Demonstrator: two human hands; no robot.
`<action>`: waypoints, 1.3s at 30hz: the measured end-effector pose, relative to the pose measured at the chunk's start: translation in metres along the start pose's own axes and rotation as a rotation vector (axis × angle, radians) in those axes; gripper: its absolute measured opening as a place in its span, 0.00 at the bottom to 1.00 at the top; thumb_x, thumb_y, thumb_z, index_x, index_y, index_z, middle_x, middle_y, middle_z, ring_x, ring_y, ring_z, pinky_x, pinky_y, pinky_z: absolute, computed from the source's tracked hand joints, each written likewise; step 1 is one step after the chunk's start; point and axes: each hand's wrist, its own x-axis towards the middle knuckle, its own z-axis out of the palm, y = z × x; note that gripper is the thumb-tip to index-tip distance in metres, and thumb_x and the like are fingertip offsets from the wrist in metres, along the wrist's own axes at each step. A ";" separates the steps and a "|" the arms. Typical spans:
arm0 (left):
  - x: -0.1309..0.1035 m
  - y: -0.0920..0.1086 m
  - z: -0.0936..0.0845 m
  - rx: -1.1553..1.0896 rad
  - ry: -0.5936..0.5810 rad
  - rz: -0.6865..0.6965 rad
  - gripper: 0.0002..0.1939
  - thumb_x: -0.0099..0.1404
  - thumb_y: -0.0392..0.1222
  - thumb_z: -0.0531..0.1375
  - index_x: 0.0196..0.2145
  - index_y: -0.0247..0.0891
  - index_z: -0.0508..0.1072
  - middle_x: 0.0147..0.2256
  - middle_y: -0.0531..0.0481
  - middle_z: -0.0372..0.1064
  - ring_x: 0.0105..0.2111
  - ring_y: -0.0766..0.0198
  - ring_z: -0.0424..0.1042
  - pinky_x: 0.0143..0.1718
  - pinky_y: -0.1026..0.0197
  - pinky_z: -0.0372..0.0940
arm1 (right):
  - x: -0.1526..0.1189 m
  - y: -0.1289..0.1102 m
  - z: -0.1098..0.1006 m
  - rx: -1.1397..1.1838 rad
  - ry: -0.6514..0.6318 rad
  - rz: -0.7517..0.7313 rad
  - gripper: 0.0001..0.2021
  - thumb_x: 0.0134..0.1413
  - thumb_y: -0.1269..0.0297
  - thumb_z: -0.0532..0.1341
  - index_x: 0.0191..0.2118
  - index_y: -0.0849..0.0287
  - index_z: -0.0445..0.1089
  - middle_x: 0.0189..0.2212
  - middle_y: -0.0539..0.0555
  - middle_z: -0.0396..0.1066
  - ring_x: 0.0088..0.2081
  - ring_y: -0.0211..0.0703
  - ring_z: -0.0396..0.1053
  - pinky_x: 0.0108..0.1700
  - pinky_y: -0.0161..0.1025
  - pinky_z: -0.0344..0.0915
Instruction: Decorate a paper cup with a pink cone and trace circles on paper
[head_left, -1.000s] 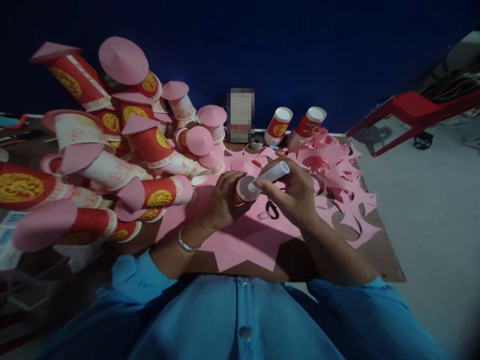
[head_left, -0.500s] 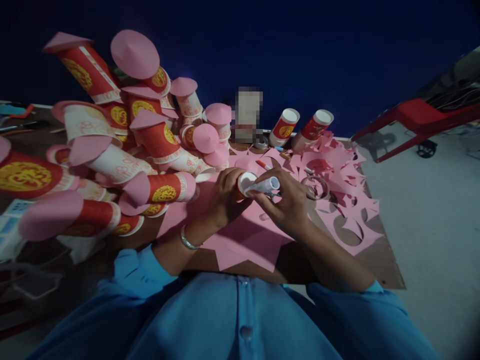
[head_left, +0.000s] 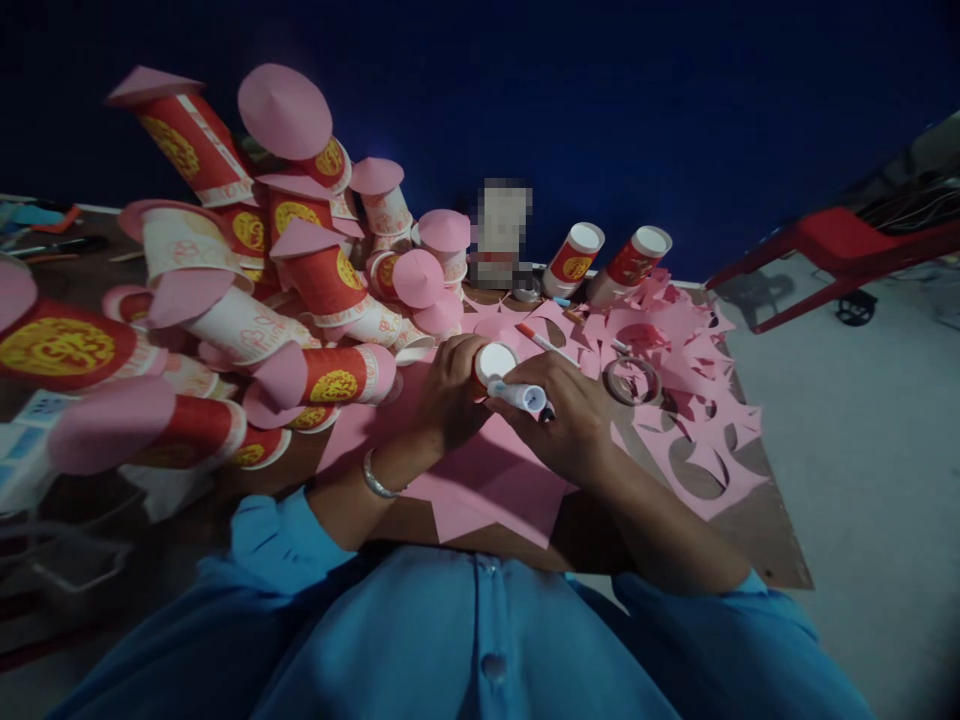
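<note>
My left hand [head_left: 454, 385] is closed around a red-and-white paper cup [head_left: 496, 362], whose white round end faces up. In my right hand [head_left: 570, 405] is a small white tube [head_left: 521, 396], gripped between thumb and fingers; its round end points toward me. The tube's other end is at the near rim of the cup, but my fingers hide whether they touch. Something dark shows beside the tube under my right fingers, too small to name. Both hands are above pink paper sheets [head_left: 487, 500] with pointed corners.
On the left, paper-cup towers with pink cone tops [head_left: 334, 375] are heaped. Two stacked cup pieces [head_left: 576, 258] stand at the back. Pink paper offcuts [head_left: 697, 455], a tape roll [head_left: 631, 380] and an orange-capped pen [head_left: 544, 342] lie right. A red stool [head_left: 836, 240] stands beyond the table.
My right hand has tipped the white tube down toward me and shifted it slightly left, uncovering more of the cup's end. My left hand still holds the cup; the view has moved slightly.
</note>
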 end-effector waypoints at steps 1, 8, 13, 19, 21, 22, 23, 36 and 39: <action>0.000 0.001 -0.001 0.000 0.012 0.001 0.17 0.68 0.36 0.59 0.54 0.37 0.66 0.50 0.38 0.75 0.50 0.50 0.75 0.54 0.46 0.72 | 0.000 -0.001 0.000 0.004 -0.002 -0.001 0.05 0.67 0.67 0.67 0.44 0.54 0.71 0.35 0.54 0.77 0.36 0.45 0.76 0.35 0.42 0.70; 0.002 0.002 -0.004 0.000 0.024 -0.049 0.18 0.68 0.40 0.61 0.54 0.39 0.65 0.51 0.38 0.74 0.51 0.50 0.75 0.54 0.45 0.73 | 0.004 -0.001 -0.002 0.030 0.088 -0.020 0.09 0.65 0.66 0.69 0.47 0.53 0.71 0.35 0.53 0.78 0.35 0.46 0.77 0.36 0.43 0.73; 0.002 0.002 -0.004 0.027 0.042 -0.061 0.19 0.69 0.44 0.62 0.55 0.38 0.65 0.51 0.37 0.74 0.51 0.49 0.76 0.54 0.45 0.74 | 0.002 0.000 0.000 -0.026 0.120 -0.049 0.10 0.65 0.65 0.69 0.49 0.52 0.70 0.36 0.54 0.79 0.36 0.48 0.78 0.37 0.45 0.76; 0.002 0.005 -0.011 0.006 0.041 -0.046 0.18 0.72 0.37 0.59 0.57 0.37 0.65 0.52 0.36 0.74 0.54 0.50 0.75 0.57 0.44 0.73 | -0.007 -0.002 0.009 -0.095 0.028 -0.125 0.10 0.66 0.64 0.68 0.50 0.54 0.70 0.37 0.56 0.80 0.36 0.47 0.79 0.35 0.41 0.75; 0.003 0.006 -0.013 0.003 0.040 -0.071 0.17 0.74 0.38 0.58 0.58 0.37 0.64 0.53 0.36 0.74 0.55 0.50 0.75 0.57 0.44 0.73 | -0.008 -0.003 0.011 -0.070 0.009 -0.131 0.10 0.66 0.65 0.68 0.50 0.55 0.70 0.36 0.56 0.80 0.36 0.46 0.79 0.34 0.40 0.74; 0.003 0.006 -0.014 -0.002 0.037 -0.079 0.17 0.75 0.39 0.57 0.59 0.37 0.64 0.53 0.36 0.74 0.55 0.50 0.75 0.58 0.44 0.73 | -0.007 -0.003 0.011 -0.057 0.010 -0.133 0.11 0.66 0.65 0.69 0.50 0.55 0.70 0.36 0.56 0.80 0.36 0.46 0.79 0.34 0.40 0.74; 0.004 0.006 -0.014 -0.012 0.037 -0.077 0.17 0.75 0.41 0.57 0.59 0.37 0.65 0.53 0.36 0.74 0.55 0.50 0.75 0.58 0.45 0.73 | -0.007 -0.003 0.011 -0.047 0.024 -0.132 0.11 0.65 0.66 0.69 0.50 0.55 0.70 0.36 0.56 0.80 0.36 0.46 0.79 0.34 0.40 0.74; 0.003 0.001 -0.010 -0.057 0.087 -0.040 0.18 0.76 0.47 0.57 0.57 0.35 0.66 0.52 0.35 0.75 0.53 0.50 0.76 0.55 0.46 0.74 | -0.005 0.000 0.005 -0.145 0.083 -0.127 0.13 0.64 0.66 0.70 0.50 0.56 0.69 0.37 0.57 0.80 0.37 0.47 0.79 0.35 0.41 0.75; 0.005 0.002 -0.012 -0.041 0.089 -0.028 0.18 0.77 0.49 0.56 0.57 0.35 0.66 0.51 0.35 0.75 0.53 0.50 0.76 0.54 0.46 0.74 | -0.006 0.000 0.007 -0.144 0.077 -0.130 0.13 0.65 0.66 0.70 0.50 0.56 0.69 0.37 0.56 0.80 0.37 0.47 0.79 0.36 0.41 0.75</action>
